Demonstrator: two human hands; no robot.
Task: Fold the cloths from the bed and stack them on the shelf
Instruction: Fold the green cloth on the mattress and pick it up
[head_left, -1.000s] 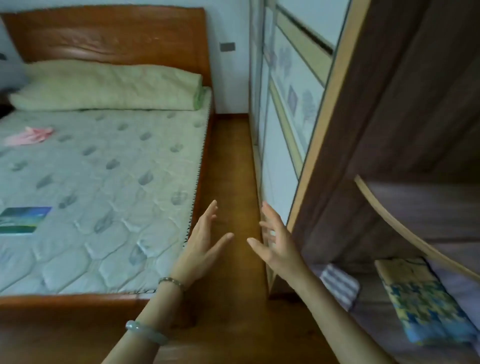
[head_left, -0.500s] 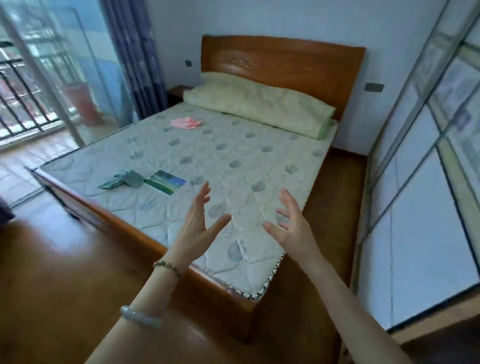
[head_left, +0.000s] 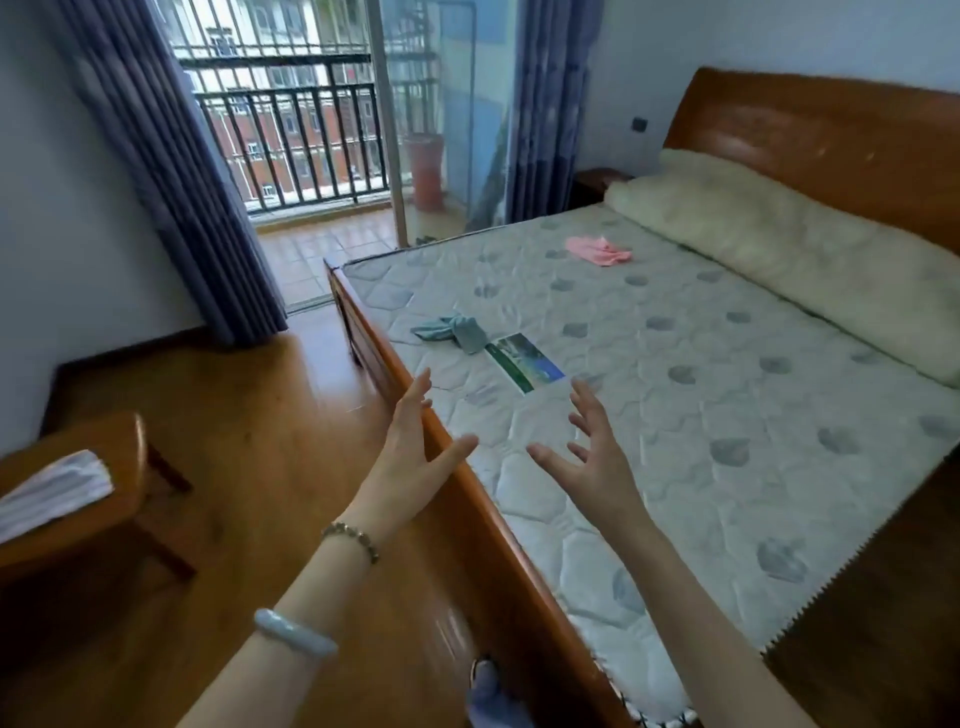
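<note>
On the bed (head_left: 701, 441), three cloths: pink cloth (head_left: 597, 251), teal cloth (head_left: 452, 330), printed cloth (head_left: 525, 362). Your left hand (head_left: 410, 457) and right hand (head_left: 592, 460): fingers (head_left: 420, 387) spread wide, empty.

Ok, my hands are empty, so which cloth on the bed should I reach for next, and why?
Probably reach the left hand forward to the crumpled teal cloth. Both it and the right hand are open and hold nothing, and that cloth lies unfolded, closer than the pink cloth by the pillow.
</note>
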